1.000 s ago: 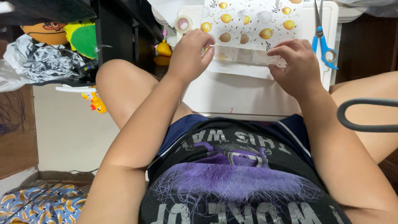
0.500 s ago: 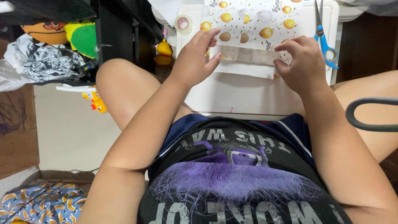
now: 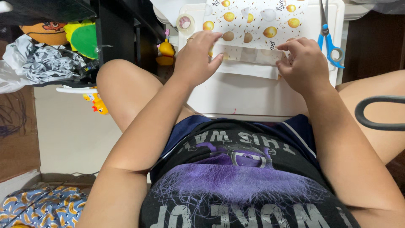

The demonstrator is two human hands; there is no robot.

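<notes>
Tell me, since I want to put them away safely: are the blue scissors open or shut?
Shut. The scissors lie on the white table with blades together in one narrow point, right of the right hand.

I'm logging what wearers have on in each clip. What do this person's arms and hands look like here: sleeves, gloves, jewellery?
Both arms are bare from the upper arm down, with no sleeves reaching them and no gloves. The left hand wears a thin gold-coloured ring on one finger. The right hand shows no ring, watch or band that I can see. Neither wrist carries anything.
</notes>
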